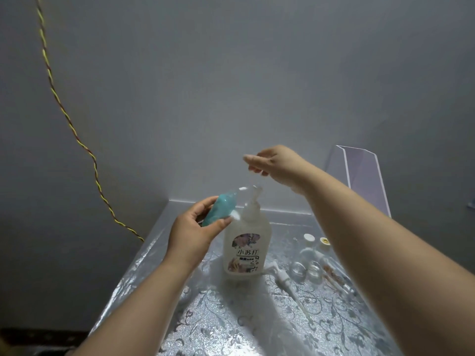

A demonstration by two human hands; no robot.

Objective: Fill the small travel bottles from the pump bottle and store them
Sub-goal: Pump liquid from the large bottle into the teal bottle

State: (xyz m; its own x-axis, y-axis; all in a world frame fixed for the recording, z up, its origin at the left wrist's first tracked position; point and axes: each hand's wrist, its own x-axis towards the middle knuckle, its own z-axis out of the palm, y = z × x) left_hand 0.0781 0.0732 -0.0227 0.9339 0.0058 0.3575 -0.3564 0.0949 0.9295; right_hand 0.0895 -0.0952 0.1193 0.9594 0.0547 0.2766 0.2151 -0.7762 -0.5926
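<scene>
I see the left hand [190, 235] with its fingers curled round the teal travel bottle [218, 210]. It holds the bottle tilted in the air, the clear neck close against the top of the pump bottle [246, 242], which stands on the counter [231, 325]. The right hand [273, 163] hovers above the pump head [257, 191]. Its fingers are drawn close together, and a faint clear line seems to run from them down to the head, but I cannot tell whether they pinch anything.

My main worry is alignment. The travel bottle's mouth is narrow and slanted, so if the spout is not squarely over it, a press would send liquid down the outside. That would wet the left fingers and make the grip slippery.

As far as I can see, neither hand grips the pump bottle's body. An off-centre push could tip it toward the small jars [298, 269] and caps [308, 237] to its right, or onto the loose pump tube [282, 276] lying by its base.

I cannot see through the teal body to judge the level, so overfilling is also a risk.
</scene>
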